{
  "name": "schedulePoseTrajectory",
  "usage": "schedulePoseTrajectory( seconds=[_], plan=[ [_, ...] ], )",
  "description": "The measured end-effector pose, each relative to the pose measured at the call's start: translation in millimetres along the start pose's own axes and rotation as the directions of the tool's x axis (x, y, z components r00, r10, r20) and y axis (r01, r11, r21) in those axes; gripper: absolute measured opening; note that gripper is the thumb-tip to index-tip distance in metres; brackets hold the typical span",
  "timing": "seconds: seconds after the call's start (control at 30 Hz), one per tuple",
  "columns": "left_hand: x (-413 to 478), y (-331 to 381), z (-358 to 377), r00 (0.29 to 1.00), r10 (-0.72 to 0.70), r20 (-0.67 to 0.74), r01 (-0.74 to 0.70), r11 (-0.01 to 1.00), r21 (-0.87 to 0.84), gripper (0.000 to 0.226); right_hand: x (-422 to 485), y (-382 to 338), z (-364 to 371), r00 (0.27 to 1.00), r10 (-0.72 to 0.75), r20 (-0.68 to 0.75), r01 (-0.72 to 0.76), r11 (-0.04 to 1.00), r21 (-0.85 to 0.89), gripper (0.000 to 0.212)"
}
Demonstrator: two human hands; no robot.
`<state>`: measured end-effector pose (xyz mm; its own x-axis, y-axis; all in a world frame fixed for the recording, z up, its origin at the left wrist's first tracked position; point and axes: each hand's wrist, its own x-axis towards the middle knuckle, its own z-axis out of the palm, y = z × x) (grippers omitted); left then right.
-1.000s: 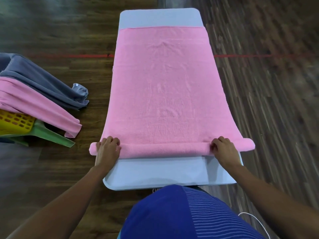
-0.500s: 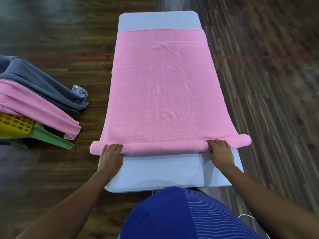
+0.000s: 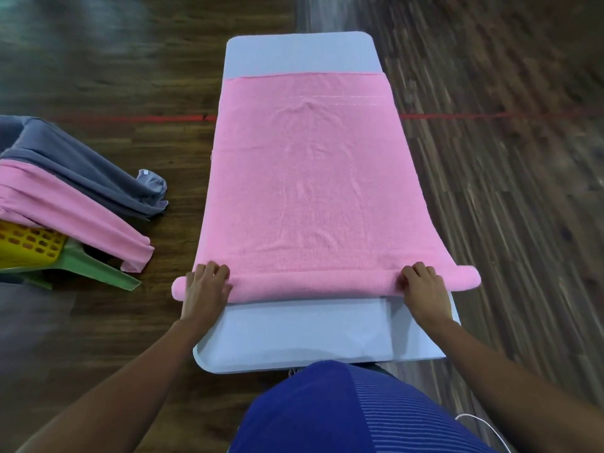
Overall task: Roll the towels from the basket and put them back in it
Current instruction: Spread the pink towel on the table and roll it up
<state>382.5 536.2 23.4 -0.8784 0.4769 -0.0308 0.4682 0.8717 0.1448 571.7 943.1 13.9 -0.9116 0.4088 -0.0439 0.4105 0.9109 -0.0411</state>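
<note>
Shirt: blue, finely striped on the right side; nearest the viewer, at the near end of the table.
Cable: thin, white; on the floor just right of the shirt.
Table: pale top with rounded corners, running lengthways away from the person; 1 bare strip at the near end, 1 at the far end.
Left hand: palm down on the roll near its left end, at the left table edge; fingers bent over the top of the roll, grasping it.
Right hand: palm down on the roll near its right end; fingers curled over the top, grasping it.
Roll: the near edge of the towel, wound into a slim tube lying across the table; both ends stick out past the hands and overhang the table sides.
Towel: pink; flat on the table from the roll to the far bare strip, covering the full table width; slight creases near the far hem.
Basket: yellow, perforated wall; on the floor well left of the table, partly out of view.
Green piece: green plastic under the basket; cannot tell what it is.
2nd pink towel: draped over the basket, 1 end hanging toward the floor.
Grey towel: lies on the 2nd pink towel, 1 end trailing on the floor.
Floor: dark wood boards.
Red line: runs across the floor, passing behind the table.
</note>
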Motion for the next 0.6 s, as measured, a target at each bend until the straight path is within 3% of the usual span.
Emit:
schedulePoseTrajectory(
  seconds=[0.1, 0.2, 0.3, 0.4, 0.5, 0.6],
  plan=[
    [-7.7, 12.4, 10.0, 0.999, 0.046, -0.020, -0.046, 0.999, -0.026, 0.006, -7.2, -4.3, 4.6, 1.000, 0.001, 0.021, -0.003, 0.998, 0.068, 0.046],
    [-19.0, 11.9, 22.5, 0.997, 0.035, 0.062, -0.032, 0.998, -0.053, 0.036, -8.8, -5.9, 14.1, 0.991, 0.005, 0.132, -0.010, 0.999, 0.034, 0.069],
    [-25.8, 6.8, 27.2, 0.993, 0.061, 0.101, -0.059, 0.998, -0.020, 0.057, 1.6, -7.4, 14.2, 0.991, 0.046, 0.130, -0.048, 0.999, 0.009, 0.058],
    [-16.8, 4.0, 22.6, 0.996, 0.012, 0.090, -0.006, 0.998, -0.062, 0.043, 14.1, -8.8, 4.1, 0.992, 0.052, 0.114, -0.055, 0.998, 0.029, 0.039],
    [-4.7, 3.7, 10.4, 0.989, 0.008, 0.147, 0.001, 0.998, -0.061, 0.021, 22.7, -8.2, -13.6, 0.965, 0.038, 0.261, -0.025, 0.998, -0.050, 0.029],
    [4.5, 3.9, -0.8, 0.942, -0.011, 0.335, 0.023, 0.999, -0.032, 0.016, 22.4, -6.9, -26.5, 0.890, 0.075, 0.449, -0.035, 0.995, -0.097, 0.026]
  ],
)
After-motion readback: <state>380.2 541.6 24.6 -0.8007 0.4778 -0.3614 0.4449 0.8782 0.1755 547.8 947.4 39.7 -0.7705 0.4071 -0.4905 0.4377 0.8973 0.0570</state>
